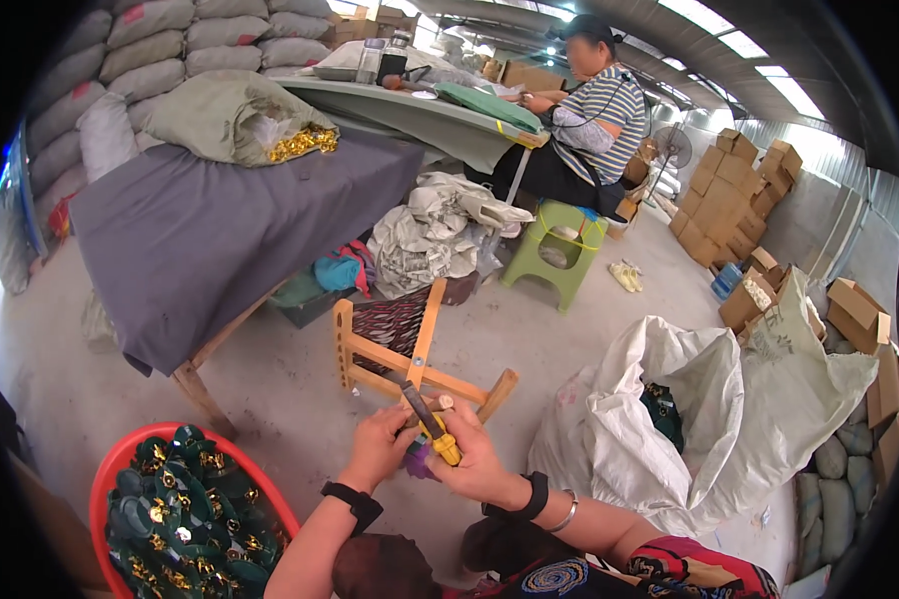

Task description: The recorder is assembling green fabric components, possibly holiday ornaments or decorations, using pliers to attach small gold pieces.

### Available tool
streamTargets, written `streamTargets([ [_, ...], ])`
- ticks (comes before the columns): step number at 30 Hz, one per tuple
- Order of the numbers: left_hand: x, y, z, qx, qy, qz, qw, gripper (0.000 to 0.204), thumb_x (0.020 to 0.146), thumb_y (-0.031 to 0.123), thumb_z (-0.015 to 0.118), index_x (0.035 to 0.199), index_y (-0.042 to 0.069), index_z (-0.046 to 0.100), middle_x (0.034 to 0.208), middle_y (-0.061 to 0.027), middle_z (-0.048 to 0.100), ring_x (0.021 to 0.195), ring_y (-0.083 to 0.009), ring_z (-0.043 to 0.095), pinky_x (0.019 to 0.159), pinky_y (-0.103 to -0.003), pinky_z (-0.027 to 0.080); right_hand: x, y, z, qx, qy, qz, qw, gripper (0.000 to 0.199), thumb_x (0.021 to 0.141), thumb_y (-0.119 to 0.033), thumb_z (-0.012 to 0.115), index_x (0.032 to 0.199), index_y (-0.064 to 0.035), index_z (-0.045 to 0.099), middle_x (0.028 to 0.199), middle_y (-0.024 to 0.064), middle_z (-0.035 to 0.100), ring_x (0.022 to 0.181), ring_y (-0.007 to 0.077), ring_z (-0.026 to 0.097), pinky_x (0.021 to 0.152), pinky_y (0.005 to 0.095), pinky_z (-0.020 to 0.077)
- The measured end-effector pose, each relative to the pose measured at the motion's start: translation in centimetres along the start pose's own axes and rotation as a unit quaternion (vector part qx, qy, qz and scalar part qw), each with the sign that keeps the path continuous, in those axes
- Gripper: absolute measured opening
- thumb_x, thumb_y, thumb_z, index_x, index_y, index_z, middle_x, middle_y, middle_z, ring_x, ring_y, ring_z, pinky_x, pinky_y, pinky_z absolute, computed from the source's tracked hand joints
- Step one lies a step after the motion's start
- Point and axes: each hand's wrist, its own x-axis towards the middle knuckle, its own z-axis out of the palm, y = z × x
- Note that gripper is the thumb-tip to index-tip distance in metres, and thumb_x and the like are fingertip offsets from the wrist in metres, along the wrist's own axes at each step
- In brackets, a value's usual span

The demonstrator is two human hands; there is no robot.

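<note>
Concrete floor [300, 399] surrounds you, with a wooden frame [419, 354] standing directly ahead. Your right hand [472, 461] wraps around the yellow handle [448, 449] of a dark-bladed tool [416, 400], held in front of your body, presumably for control. Your left hand [378, 447] curls beside a short stick [446, 402] that meets the blade; its exact grip cannot be told. Flanking you, a red tub [283, 509] at left and a white sack [619, 429] at right hold green pieces [185, 509], probably for easy reach.

No words, labels, numbers or signs can be read here.
</note>
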Motion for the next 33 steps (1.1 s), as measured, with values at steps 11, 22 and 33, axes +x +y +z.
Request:
streamTargets([
  [11, 0.2, 0.2, -0.2, -0.031, -0.003, 0.026, 0.999, 0.024, 0.076, 0.013, 0.069, 0.099, 0.010, 0.067, 0.103, -0.0121, 0.067, 0.092, -0.0324, 0.063, 0.080, -0.038, 0.050, 0.3, -0.4, -0.1, 0.001, 0.020, -0.003, 1.000, 0.042, 0.071, 0.000, 0.062, 0.112, -0.0013, 0.051, 0.128, 0.0193, 0.037, 0.112, 0.0359, 0.046, 0.095, 0.0370, 0.0389],
  [22, -0.3, 0.5, -0.3, 0.011, -0.012, 0.019, 1.000, 0.018, 0.077, 0.016, 0.069, 0.093, 0.009, 0.066, 0.101, -0.0101, 0.067, 0.087, -0.0315, 0.061, 0.074, -0.040, 0.050, -0.3, 0.3, 0.2, -0.034, 0.025, -0.031, 0.999, 0.046, 0.072, -0.002, 0.062, 0.116, 0.0009, 0.049, 0.126, 0.0210, 0.039, 0.113, 0.0374, 0.045, 0.095, 0.0378, 0.0394],
  [33, 0.7, -0.5, 0.5, -0.038, 0.016, 0.033, 0.999, 0.025, 0.077, 0.015, 0.068, 0.099, 0.005, 0.064, 0.093, -0.0129, 0.066, 0.085, -0.0335, 0.060, 0.072, -0.040, 0.049, 3.3, -5.2, -9.1, -0.233, 0.212, -0.078, 0.946, 0.046, 0.069, -0.002, 0.060, 0.113, 0.0002, 0.048, 0.088, 0.0169, 0.051, 0.079, 0.0353, 0.052, 0.069, 0.0406, 0.0453],
])
